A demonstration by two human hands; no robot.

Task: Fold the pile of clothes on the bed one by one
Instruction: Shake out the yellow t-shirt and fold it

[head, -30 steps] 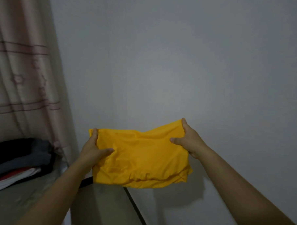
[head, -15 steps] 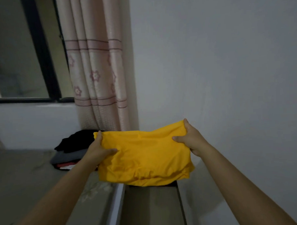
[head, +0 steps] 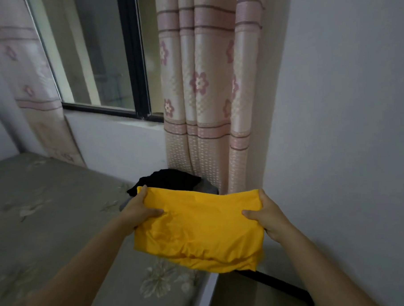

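I hold the folded yellow shirt [head: 199,224] up over the bed [head: 49,224], my left hand [head: 138,211] and right hand [head: 268,217] each pinching one side, fingers curled. Black clothes [head: 167,181] lie behind the shirt.

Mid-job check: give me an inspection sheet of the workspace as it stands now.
Surface: grey flower-print bed cover, lying flat.
Job's things: folded yellow fabric garment held up above the bed; black garment on a grey one at the bed's far corner.
Clutter: black strap-like strip, lower right.
Hands: left hand and right hand grip the yellow garment's opposite sides.
Cables: nothing seen.
Surroundings: pink flowered curtain, dark-framed window, white wall.
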